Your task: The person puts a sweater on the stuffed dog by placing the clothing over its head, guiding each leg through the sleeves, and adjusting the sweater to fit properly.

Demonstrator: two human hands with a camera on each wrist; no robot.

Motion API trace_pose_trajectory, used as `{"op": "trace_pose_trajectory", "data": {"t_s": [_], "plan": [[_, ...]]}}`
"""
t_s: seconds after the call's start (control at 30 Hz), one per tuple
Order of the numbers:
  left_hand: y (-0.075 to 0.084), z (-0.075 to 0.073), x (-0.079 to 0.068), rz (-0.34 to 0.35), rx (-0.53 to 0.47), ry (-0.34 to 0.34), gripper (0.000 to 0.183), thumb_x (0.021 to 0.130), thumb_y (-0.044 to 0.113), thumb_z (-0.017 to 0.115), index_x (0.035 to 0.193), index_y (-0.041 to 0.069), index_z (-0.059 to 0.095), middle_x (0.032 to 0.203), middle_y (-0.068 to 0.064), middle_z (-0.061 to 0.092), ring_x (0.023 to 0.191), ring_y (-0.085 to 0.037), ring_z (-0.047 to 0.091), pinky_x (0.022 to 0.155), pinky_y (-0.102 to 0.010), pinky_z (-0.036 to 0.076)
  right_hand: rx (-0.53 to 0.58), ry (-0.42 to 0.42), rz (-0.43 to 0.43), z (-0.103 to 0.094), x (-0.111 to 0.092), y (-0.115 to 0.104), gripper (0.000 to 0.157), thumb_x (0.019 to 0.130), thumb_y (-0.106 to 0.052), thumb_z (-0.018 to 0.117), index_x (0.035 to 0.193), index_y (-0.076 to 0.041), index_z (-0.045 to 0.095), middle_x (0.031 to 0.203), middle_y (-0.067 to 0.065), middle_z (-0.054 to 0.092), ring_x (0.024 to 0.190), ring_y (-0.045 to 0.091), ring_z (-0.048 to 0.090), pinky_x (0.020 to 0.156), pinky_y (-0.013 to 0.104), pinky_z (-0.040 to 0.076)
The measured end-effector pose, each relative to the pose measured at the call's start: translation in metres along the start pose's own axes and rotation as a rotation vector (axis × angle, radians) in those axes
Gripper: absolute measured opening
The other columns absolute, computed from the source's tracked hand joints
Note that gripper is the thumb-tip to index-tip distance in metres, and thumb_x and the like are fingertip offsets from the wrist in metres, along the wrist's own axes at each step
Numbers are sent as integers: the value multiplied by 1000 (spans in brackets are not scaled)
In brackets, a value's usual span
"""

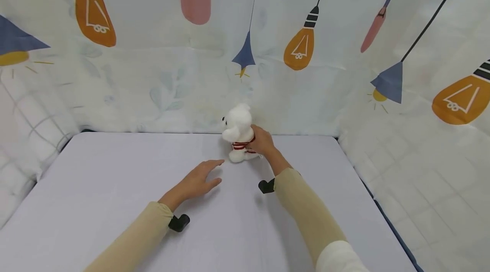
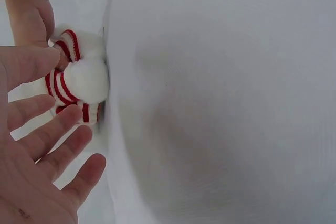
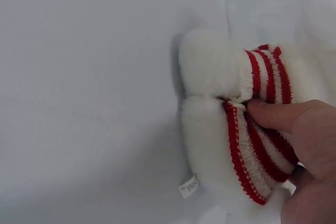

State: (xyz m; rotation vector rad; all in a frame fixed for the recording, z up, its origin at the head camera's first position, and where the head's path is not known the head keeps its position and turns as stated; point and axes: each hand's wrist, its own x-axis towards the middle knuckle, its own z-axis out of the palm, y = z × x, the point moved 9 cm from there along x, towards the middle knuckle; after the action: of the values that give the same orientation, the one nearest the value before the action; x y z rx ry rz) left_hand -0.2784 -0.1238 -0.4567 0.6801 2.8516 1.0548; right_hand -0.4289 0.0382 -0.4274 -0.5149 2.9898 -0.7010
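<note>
A white plush bear (image 1: 238,129) in a red-and-white striped knit outfit sits upright at the far edge of the table, its head turned to the left. My right hand (image 1: 262,140) grips its body from the right side. In the right wrist view the thumb presses into the striped knit (image 3: 268,90) above the white legs (image 3: 207,66), and a small tag (image 3: 189,186) sticks out below. My left hand (image 1: 199,179) hovers left of the bear and nearer to me, fingers spread, holding nothing. The left wrist view shows its fingers apart in front of the bear (image 2: 89,80).
The table (image 1: 126,170) has a plain white cover. Right behind the bear hangs a pale cloth backdrop (image 1: 153,84) printed with lamps, bulbs and pencils; it continues along the right side. Black wrist mounts (image 1: 178,223) are strapped at both sleeves.
</note>
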Motion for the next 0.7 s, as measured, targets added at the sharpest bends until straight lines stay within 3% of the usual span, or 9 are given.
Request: {"op": "trace_pose_trajectory", "data": {"t_s": [0.33,0.5,0.7], "plan": [[1,-16,3,-13,51,75,56,93,24,63,143,9,45,144,-14,49,135,-36,43,107,-59,35,16,-54,23,1,-6,2,78,77,-20,82,144,-18,41,146,5,49,136,26,44,112,58,27],[-2,-28,6,-52,152,144,53,92,25,64,139,8,49,140,-14,53,131,-36,45,100,-60,37,12,-51,18,1,-12,3,86,80,-24,80,150,-16,31,153,6,38,141,26,38,115,59,20],[0,-48,6,-75,290,253,51,91,28,64,135,6,52,135,-16,55,129,-37,46,96,-58,38,12,-2,-39,-3,-29,-2,82,84,-29,76,150,-11,30,154,7,36,143,26,35,117,61,16]]}}
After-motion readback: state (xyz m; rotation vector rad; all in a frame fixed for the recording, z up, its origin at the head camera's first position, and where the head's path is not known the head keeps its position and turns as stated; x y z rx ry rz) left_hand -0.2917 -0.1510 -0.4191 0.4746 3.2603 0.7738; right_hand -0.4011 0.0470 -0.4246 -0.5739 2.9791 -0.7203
